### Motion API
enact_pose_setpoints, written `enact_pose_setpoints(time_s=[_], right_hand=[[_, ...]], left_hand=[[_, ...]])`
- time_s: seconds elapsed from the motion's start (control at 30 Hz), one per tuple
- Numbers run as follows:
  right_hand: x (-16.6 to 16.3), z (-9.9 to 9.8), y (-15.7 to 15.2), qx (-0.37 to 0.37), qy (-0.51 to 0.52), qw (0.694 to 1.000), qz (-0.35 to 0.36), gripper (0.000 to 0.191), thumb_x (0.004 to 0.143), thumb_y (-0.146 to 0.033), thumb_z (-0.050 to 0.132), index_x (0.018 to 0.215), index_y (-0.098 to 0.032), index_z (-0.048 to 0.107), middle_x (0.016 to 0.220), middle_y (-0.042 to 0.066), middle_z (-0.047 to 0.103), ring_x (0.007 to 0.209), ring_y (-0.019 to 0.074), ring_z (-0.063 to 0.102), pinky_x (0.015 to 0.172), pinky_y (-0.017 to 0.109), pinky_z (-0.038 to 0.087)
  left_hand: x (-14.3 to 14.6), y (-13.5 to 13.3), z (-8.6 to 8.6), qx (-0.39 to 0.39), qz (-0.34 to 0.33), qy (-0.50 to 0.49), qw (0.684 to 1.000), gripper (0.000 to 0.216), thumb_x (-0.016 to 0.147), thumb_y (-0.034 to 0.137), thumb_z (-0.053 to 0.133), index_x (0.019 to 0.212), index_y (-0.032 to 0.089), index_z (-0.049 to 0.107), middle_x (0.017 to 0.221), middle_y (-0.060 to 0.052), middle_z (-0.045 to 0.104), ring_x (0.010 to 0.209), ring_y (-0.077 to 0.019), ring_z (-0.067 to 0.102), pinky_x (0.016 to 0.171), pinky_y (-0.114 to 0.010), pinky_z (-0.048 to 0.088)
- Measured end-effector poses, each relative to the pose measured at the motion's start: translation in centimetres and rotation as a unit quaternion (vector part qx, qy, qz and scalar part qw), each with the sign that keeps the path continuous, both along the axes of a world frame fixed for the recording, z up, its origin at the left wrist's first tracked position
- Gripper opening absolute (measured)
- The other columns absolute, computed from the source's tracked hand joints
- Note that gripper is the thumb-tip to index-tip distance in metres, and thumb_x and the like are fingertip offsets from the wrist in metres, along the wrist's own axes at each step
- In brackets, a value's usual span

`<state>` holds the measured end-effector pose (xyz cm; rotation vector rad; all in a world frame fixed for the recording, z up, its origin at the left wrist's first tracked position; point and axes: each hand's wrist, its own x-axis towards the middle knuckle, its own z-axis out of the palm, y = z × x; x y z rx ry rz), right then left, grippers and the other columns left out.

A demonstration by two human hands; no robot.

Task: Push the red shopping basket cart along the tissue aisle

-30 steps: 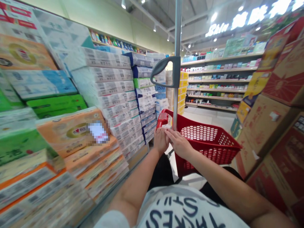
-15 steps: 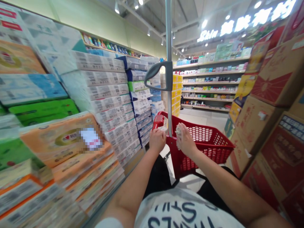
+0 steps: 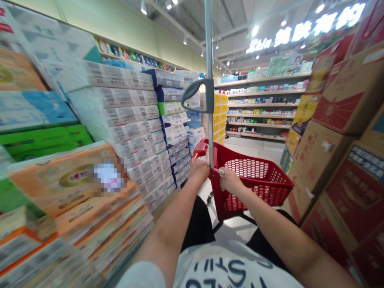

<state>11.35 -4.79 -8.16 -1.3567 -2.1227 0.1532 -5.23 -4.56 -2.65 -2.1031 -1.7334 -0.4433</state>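
Wall (image 3: 105, 20): pale grn, L side; long wall shelf (image 3: 120, 59) fixed along it. Shelving unit (image 3: 261, 116): rear, multi-tier, lt. boards. Floor (image 3: 252, 147): whitish, runs to unit's front bottom edge. Ceiling (image 3: 234, 14): grey, w/ wht spotlights (image 3: 144, 7). Sign (image 3: 283, 36): lit, wht, upper R.

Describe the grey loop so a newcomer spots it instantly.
Find the red shopping cart near mid-picture, then the metal pole rising beside the left hand. Partway up it, the grey loop juts toward the picture's left. Unlike the red handle below, it is grey and untouched.
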Motion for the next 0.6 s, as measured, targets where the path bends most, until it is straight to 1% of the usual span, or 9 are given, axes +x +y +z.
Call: enact_pose_setpoints(time_s=[0.1, 0.17, 0.2, 0.33, 0.4, 0.47, 0.6], right_hand=[[-0.7, -0.4, 0.7, 0.022, -0.01, 1.0, 0.009, 0.052, 0.077, -0.01, 0.047, 0.128, -0.016, 0.047, 0.123, 0.012, 0.054, 0.113, 0.021, 0.049, 0.097, 0.034, 0.037], [-0.4, -1.0, 1.0, 0.041, -0.012, 0.999, 0.023, 0.06, 0.074, -0.009, 0.048, 0.133, -0.017, 0.042, 0.127, 0.011, 0.051, 0.116, 0.021, 0.047, 0.099, 0.035, 0.035], [0.1, -1.3, 1.1, 0.045, -0.012, 0.999, 0.02, 0.061, 0.073, -0.009, 0.049, 0.133, -0.017, 0.042, 0.127, 0.011, 0.051, 0.115, 0.0212, 0.048, 0.099, 0.035, 0.036], [2.7, -2.3, 1.4, 0.024, -0.013, 0.999, -0.04, 0.05, 0.075, -0.011, 0.049, 0.125, -0.017, 0.049, 0.119, 0.011, 0.057, 0.109, 0.0222, 0.052, 0.095, 0.036, 0.038], [3.0, -2.1, 1.4, 0.012, -0.025, 0.998, -0.054, 0.045, 0.076, -0.012, 0.048, 0.121, -0.018, 0.052, 0.115, 0.01, 0.059, 0.107, 0.0217, 0.052, 0.092, 0.035, 0.039], [2.0, -1.6, 1.5, 0.011, -0.04, 0.998, -0.05, 0.043, 0.076, -0.011, 0.049, 0.118, -0.018, 0.054, 0.112, 0.01, 0.059, 0.104, 0.0211, 0.053, 0.09, 0.033, 0.04], [-0.8, -0.6, 1.2, 0.033, -0.042, 0.999, -0.011, 0.05, 0.077, -0.012, 0.048, 0.127, -0.016, 0.048, 0.116, 0.012, 0.056, 0.106, 0.0216, 0.052, 0.091, 0.033, 0.039]], left_hand=[[0.0, 0.6, 0.3, -0.004, 0.003, -0.013, 1.0, 0.03, 0.088, 0.022, 0.042, 0.079, 0.016, 0.07, 0.077, -0.011, 0.068, 0.083, -0.025, 0.058, 0.088, -0.042, 0.033], [-0.1, 0.9, 0.4, -0.003, -0.001, -0.018, 1.0, 0.032, 0.089, 0.023, 0.041, 0.08, 0.016, 0.07, 0.077, -0.012, 0.068, 0.084, -0.0256, 0.058, 0.086, -0.041, 0.033], [-0.1, 1.1, 0.4, -0.001, -0.003, -0.019, 1.0, 0.032, 0.089, 0.024, 0.041, 0.081, 0.016, 0.07, 0.076, -0.012, 0.068, 0.084, -0.026, 0.058, 0.086, -0.041, 0.033], [-0.4, 1.4, 0.2, 0.015, -0.009, -0.029, 0.999, 0.029, 0.088, 0.024, 0.043, 0.082, 0.015, 0.07, 0.073, -0.011, 0.066, 0.082, -0.0259, 0.058, 0.084, -0.041, 0.034], [-0.6, 1.5, 0.1, 0.019, -0.006, -0.038, 0.999, 0.028, 0.087, 0.022, 0.044, 0.08, 0.014, 0.07, 0.073, -0.011, 0.066, 0.083, -0.0252, 0.057, 0.085, -0.04, 0.033], [-0.7, 1.6, -0.1, 0.029, -0.006, -0.041, 0.999, 0.029, 0.088, 0.02, 0.043, 0.078, 0.013, 0.07, 0.074, -0.011, 0.066, 0.086, -0.0253, 0.057, 0.087, -0.041, 0.033], [-1.2, 1.5, -0.2, 0.032, -0.005, -0.036, 0.999, 0.034, 0.089, 0.023, 0.041, 0.075, 0.014, 0.07, 0.077, -0.012, 0.068, 0.088, -0.0263, 0.058, 0.089, -0.041, 0.033]])
